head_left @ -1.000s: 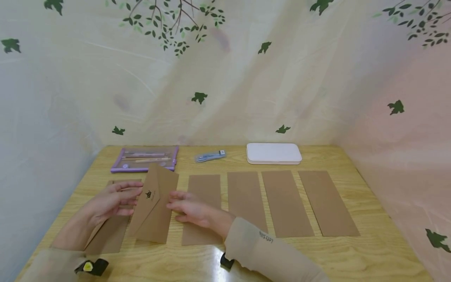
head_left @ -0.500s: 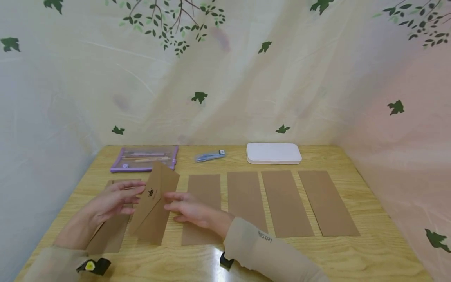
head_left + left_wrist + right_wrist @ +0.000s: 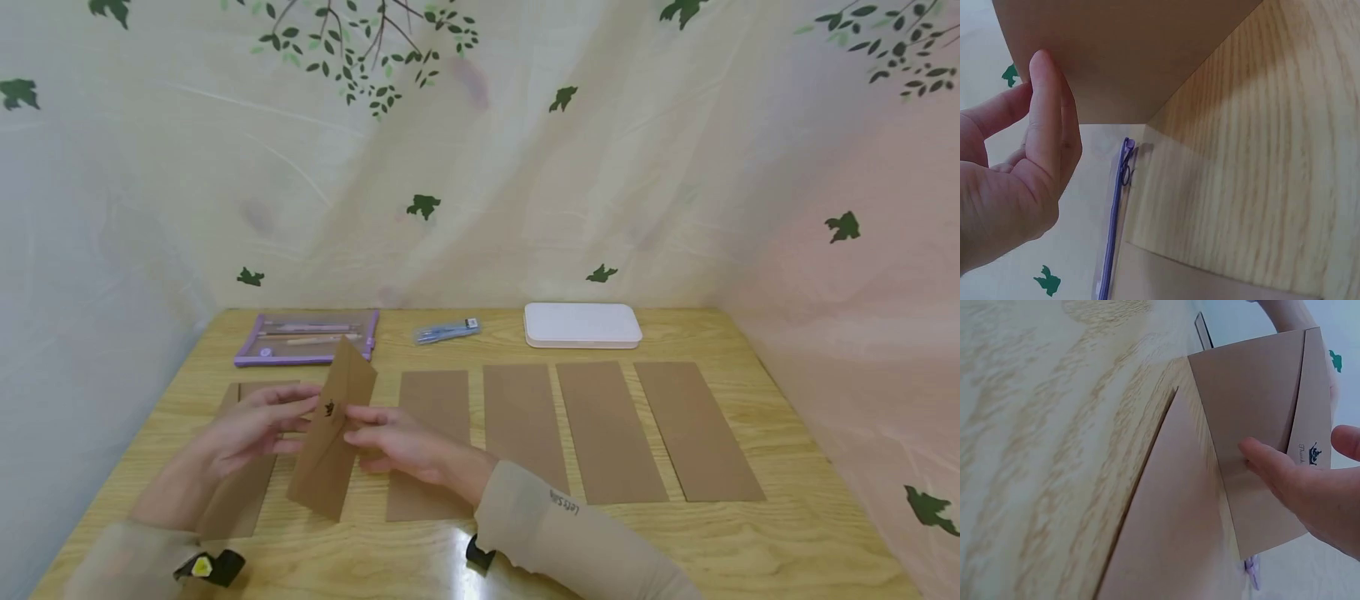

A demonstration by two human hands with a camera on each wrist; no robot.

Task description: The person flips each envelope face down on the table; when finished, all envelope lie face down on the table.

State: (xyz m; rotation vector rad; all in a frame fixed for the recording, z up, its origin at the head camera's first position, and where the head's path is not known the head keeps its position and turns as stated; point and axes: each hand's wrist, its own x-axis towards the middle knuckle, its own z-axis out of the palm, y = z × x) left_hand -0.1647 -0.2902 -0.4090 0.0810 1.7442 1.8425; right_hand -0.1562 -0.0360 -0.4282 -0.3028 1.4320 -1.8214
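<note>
A brown kraft envelope (image 3: pixel 322 462) with a triangular flap and a small black crown print stands tilted on a long edge at or close to the table. My left hand (image 3: pixel 251 429) pinches its left edge; in the left wrist view fingers (image 3: pixel 1044 119) lie along the plain back and the thumb meets the edge. Straight fingers of my right hand (image 3: pixel 412 446) touch the front near the flap. In the right wrist view that right hand (image 3: pixel 1310 487) has its thumb apart from the fingers, and the print sits between them.
Another brown envelope (image 3: pixel 240 500) lies under my left hand. To the right, several flat ones, such as a kraft envelope (image 3: pixel 611 433), form a row. Behind are a purple-edged pencil pouch (image 3: pixel 243 361), a packet of pens (image 3: pixel 447 332) and a white case (image 3: pixel 582 325).
The envelope has turned more edge-on to the head view, its left side swinging rightward. My left hand has moved right with it, and my right fingers have shifted slightly left along its front.
</note>
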